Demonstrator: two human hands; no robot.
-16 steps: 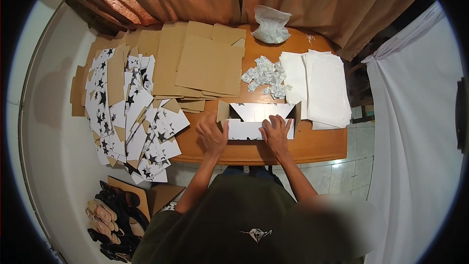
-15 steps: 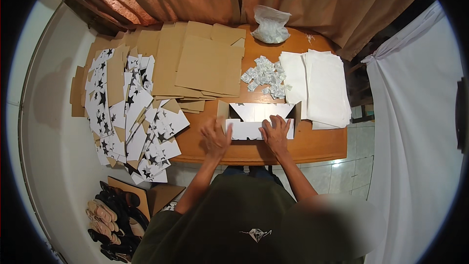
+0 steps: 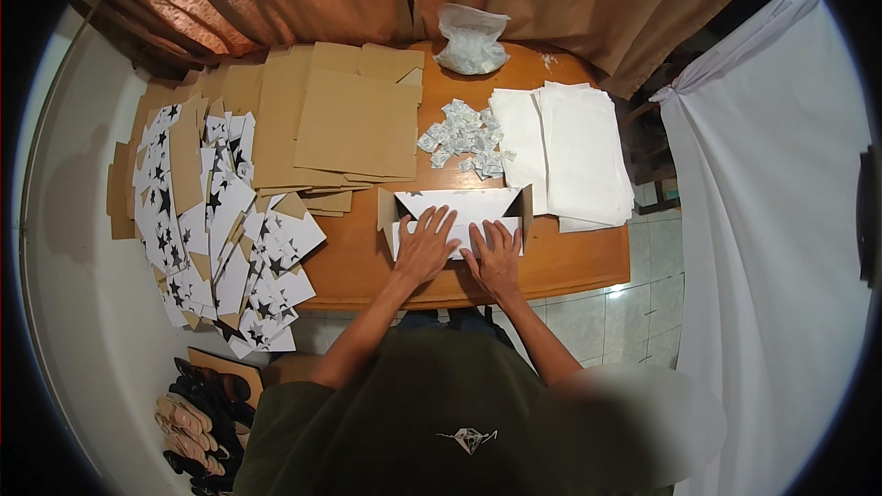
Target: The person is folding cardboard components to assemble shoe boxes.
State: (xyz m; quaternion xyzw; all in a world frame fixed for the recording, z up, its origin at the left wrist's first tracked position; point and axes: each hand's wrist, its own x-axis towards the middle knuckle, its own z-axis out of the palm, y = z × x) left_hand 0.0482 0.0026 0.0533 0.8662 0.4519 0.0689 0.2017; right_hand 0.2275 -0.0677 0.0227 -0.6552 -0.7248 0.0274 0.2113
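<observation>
Partly folded white cardboard box with black star marks and brown end flaps (image 3: 473, 206) at the near middle of the orange-brown wooden counter (image 3: 344, 271), end flaps upright. Left hand (image 3: 425, 243): unclenched, fingers spread over the box's near panel, left of centre. Right hand (image 3: 496, 259): likewise unclenched, laid on the same panel just beside it. Whether fingertips curl over the panel edge: cannot be resolved. Beyond the box: heap of small whitish packets (image 3: 462, 136). Right: stacked white paper sheets (image 3: 585, 152). Left: flat brown cardboard pieces (image 3: 356, 124).
</observation>
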